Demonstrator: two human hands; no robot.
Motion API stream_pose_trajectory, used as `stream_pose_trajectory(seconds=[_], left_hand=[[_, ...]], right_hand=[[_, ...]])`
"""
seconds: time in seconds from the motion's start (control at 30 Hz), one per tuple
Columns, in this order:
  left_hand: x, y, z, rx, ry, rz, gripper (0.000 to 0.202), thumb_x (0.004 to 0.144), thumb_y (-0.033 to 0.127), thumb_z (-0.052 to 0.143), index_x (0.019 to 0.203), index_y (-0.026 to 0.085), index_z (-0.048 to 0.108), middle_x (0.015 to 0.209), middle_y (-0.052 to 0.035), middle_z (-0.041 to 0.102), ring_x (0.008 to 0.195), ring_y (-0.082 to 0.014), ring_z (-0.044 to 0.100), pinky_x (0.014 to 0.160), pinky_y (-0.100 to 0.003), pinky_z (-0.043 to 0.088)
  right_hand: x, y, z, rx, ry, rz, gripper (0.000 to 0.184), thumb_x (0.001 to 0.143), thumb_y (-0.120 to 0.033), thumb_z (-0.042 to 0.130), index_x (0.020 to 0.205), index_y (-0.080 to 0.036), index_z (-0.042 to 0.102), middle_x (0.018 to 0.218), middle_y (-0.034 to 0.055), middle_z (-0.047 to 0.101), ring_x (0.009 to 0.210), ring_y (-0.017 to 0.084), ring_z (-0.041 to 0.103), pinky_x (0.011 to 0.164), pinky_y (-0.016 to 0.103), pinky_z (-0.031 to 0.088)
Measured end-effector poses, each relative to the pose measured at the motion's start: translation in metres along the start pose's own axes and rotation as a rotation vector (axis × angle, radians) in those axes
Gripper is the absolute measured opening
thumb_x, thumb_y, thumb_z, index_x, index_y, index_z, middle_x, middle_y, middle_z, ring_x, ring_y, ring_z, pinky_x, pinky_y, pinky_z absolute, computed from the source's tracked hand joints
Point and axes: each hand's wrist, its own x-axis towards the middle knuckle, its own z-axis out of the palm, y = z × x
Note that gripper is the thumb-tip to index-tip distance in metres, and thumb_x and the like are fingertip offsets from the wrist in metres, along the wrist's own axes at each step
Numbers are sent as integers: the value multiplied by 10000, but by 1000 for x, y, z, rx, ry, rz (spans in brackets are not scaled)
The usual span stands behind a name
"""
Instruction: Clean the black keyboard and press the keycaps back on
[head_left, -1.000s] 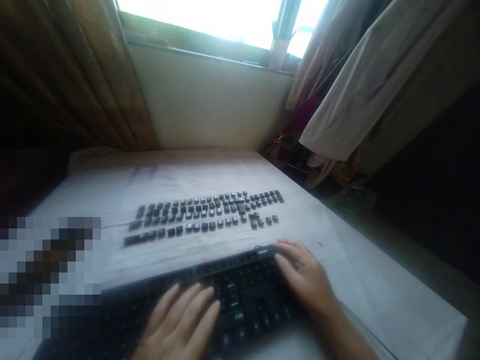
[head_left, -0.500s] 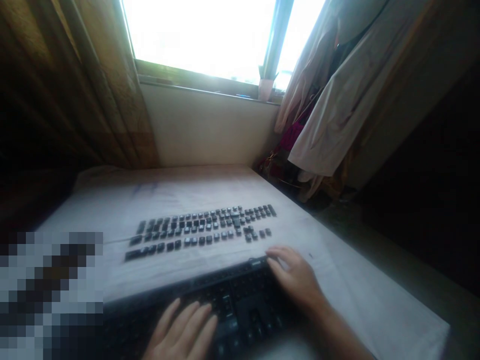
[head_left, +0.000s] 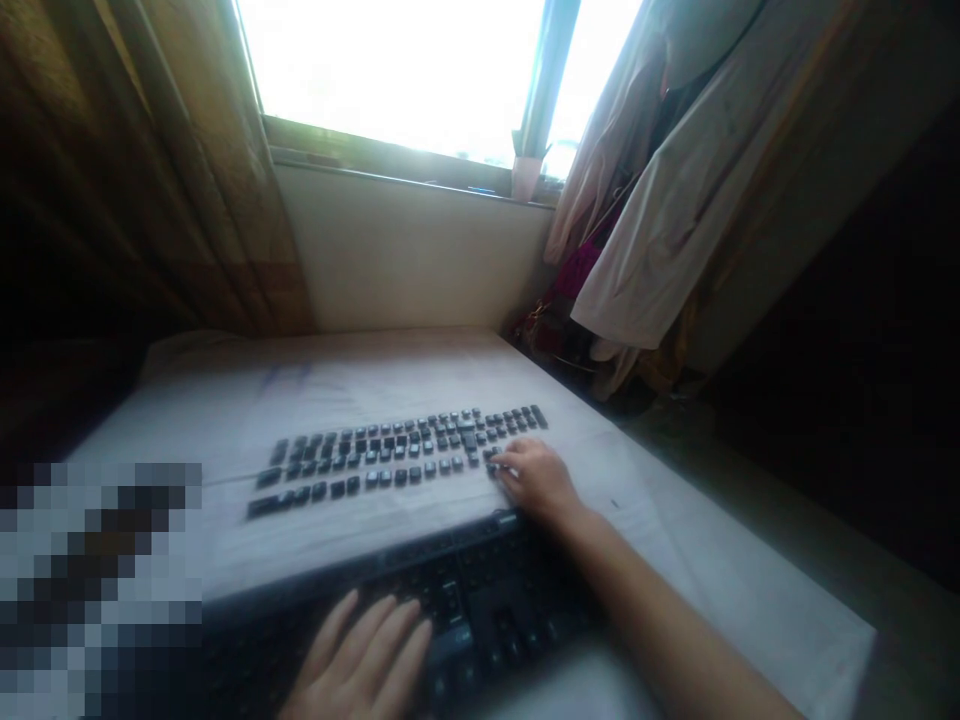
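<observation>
A black keyboard [head_left: 495, 590] lies at the near edge of a table covered in white sheet [head_left: 360, 370]. Beyond it, several loose black keycaps [head_left: 390, 455] are laid out in rows on the sheet. My left hand [head_left: 364, 660] rests flat on the keyboard with its fingers stretched out. My right hand [head_left: 536, 475] reaches past the keyboard to the right end of the keycap rows, fingers curled down over the caps there. Whether it holds a cap is hidden.
A bright window [head_left: 397, 70] with a sill stands behind the table. Brown curtains [head_left: 150, 170] hang at the left. Pale cloths [head_left: 675, 190] hang at the right over a dark floor area. A pixelated patch covers the lower left.
My right hand left the keyboard's upper right corner and moved forward to the right end of the keycap rows. My left hand stayed on the keyboard. The camera tilted slightly.
</observation>
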Motion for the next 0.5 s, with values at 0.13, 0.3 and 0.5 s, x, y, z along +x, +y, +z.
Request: stream_pose_trajectory(seconds=[0.13, 0.3, 0.5], left_hand=[[9, 10, -13, -59, -80, -73, 380, 972, 487, 499, 1193, 238, 683, 1230, -12, 704, 1149, -198, 631, 1222, -396, 210], [18, 19, -24, -106, -134, -151, 354, 947, 422, 548, 1205, 218, 681, 1239, -37, 697, 1170, -214, 621, 1200, -409, 261], [26, 16, -32, -87, -174, -118, 328, 977, 354, 491, 1204, 204, 674, 1251, -34, 694, 1161, -213, 627, 1190, -397, 255]], right_hand=[[1, 2, 1, -28, -31, -5, 230, 912, -233, 636, 1091, -250, 780, 1087, 87, 712, 1046, 248, 602, 918, 345, 452], [3, 2, 4, -44, -59, -20, 227, 922, -254, 629, 1087, -239, 783, 1097, 92, 702, 1055, 257, 593, 926, 356, 442], [4, 0, 4, -50, -58, -27, 221, 913, -237, 637, 1083, -225, 778, 1100, 93, 701, 1053, 249, 589, 921, 349, 441]])
